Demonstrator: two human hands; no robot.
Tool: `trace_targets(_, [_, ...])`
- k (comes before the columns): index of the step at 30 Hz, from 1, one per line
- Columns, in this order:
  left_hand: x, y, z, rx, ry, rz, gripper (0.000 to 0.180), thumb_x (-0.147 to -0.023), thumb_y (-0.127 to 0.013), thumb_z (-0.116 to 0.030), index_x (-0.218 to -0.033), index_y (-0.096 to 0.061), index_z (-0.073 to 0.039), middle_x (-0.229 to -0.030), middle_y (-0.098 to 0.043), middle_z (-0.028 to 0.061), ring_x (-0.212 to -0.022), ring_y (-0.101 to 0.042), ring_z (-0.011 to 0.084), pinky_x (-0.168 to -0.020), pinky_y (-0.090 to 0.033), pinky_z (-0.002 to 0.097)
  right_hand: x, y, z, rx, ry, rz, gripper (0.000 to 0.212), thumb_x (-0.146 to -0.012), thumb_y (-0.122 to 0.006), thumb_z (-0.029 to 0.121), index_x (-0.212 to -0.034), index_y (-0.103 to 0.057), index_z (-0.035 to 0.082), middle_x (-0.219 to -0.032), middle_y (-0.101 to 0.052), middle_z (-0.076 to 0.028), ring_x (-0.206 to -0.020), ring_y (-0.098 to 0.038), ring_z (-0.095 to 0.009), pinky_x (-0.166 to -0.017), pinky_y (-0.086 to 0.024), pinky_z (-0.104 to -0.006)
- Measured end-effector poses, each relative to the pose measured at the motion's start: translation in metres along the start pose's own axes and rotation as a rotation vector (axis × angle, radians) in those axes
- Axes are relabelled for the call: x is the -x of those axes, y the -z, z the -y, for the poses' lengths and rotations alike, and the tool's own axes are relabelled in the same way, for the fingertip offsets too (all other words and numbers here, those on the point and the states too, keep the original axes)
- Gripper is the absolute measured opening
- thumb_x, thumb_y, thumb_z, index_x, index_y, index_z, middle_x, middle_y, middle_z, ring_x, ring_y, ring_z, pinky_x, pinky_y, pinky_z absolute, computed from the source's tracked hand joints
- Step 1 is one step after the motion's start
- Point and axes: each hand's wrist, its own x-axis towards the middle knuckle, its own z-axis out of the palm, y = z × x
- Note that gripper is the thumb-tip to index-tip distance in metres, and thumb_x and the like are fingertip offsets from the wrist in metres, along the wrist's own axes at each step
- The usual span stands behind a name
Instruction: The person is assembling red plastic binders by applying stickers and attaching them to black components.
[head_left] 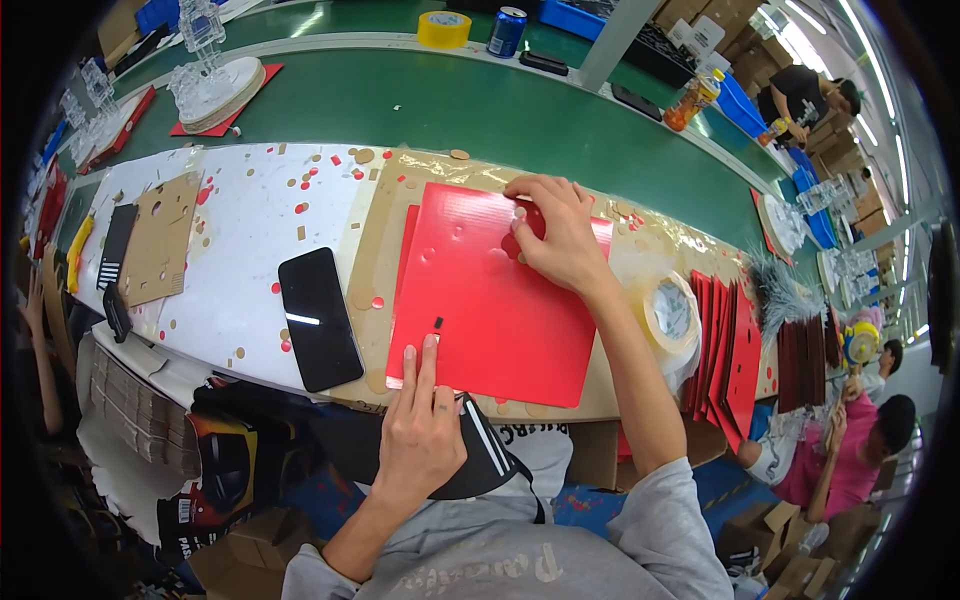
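A glossy red cardboard sheet [490, 320] lies on top of another red sheet, whose edge shows at its left. It has a small dark slot near its lower left and faint round marks. My left hand [420, 430] rests two outstretched fingertips on the sheet just below that slot, the other fingers bent. At the far edge, my right hand [560, 235] curls its fingers and thumb around a dark red round spot [533, 218] in the sheet. Whether that spot is a hole or a loose disc is partly hidden by the fingers.
A black phone [320, 318] lies left of the sheet, a tape roll [670, 315] and stacked red cardboard [725, 350] to the right. Small punched discs litter the worktop. Brown cardboard [162, 240] is farther left; yellow tape [444, 30] and a can [507, 32] stand behind. Other people work at right.
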Motion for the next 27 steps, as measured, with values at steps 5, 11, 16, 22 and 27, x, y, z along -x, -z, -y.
trace_targets(5, [0.003,0.004,-0.001,0.012,-0.007,-0.036,0.019,-0.083,-0.065,-0.001,-0.096,-0.059,0.012,-0.148,-0.043,0.0362,-0.136,-0.044,0.0559,-0.100,-0.051,0.0514,-0.004,0.020,0.022,-0.127,-0.009,-0.004,0.025,-0.088,-0.063,0.008,-0.112,-0.067,0.003,-0.110,-0.070,-0.012,-0.106,-0.064,-0.027,-0.108,-0.039,-0.0400])
trace_targets(11, [0.015,-0.009,0.010,0.233,-0.038,-0.223,0.013,-0.090,-0.055,-0.002,-0.082,-0.057,0.008,-0.142,-0.050,0.0372,-0.110,-0.066,0.0494,-0.082,-0.058,0.0435,-0.003,0.070,0.043,-0.302,-0.128,-0.101,0.027,-0.087,-0.059,-0.006,-0.111,-0.071,-0.001,-0.095,-0.071,-0.015,-0.081,-0.069,-0.022,-0.076,-0.053,-0.0267])
trace_targets(16, [0.027,-0.007,0.023,0.140,-0.083,-0.297,0.025,-0.097,-0.047,-0.008,-0.078,-0.055,0.006,-0.133,-0.058,0.0378,-0.092,-0.071,0.0453,-0.072,-0.057,0.0420,0.006,0.170,0.049,-0.069,0.068,-0.485,0.026,-0.092,-0.054,-0.003,-0.108,-0.074,0.000,-0.081,-0.066,-0.007,-0.077,-0.059,-0.012,-0.074,-0.048,-0.0263])
trace_targets(22, [0.022,-0.010,0.021,0.190,-0.071,-0.218,0.022,-0.097,-0.039,-0.001,-0.082,-0.051,0.010,-0.136,-0.057,0.0346,-0.120,-0.061,0.0494,-0.100,-0.048,0.0460,0.045,0.320,-0.082,0.614,-0.217,-0.610,0.026,-0.097,-0.051,0.012,-0.110,-0.070,-0.002,-0.094,-0.074,-0.010,-0.083,-0.065,-0.019,-0.076,-0.050,-0.0323])
trace_targets(27, [0.022,-0.012,0.019,0.230,-0.086,-0.244,0.022,-0.095,-0.041,-0.003,-0.079,-0.049,0.009,-0.131,-0.060,0.0340,-0.115,-0.063,0.0512,-0.093,-0.052,0.0482,0.176,0.335,-0.239,0.353,-0.553,-0.145,0.023,-0.091,-0.049,0.013,-0.094,-0.067,0.000,-0.084,-0.067,-0.007,-0.077,-0.060,-0.017,-0.072,-0.047,-0.0317])
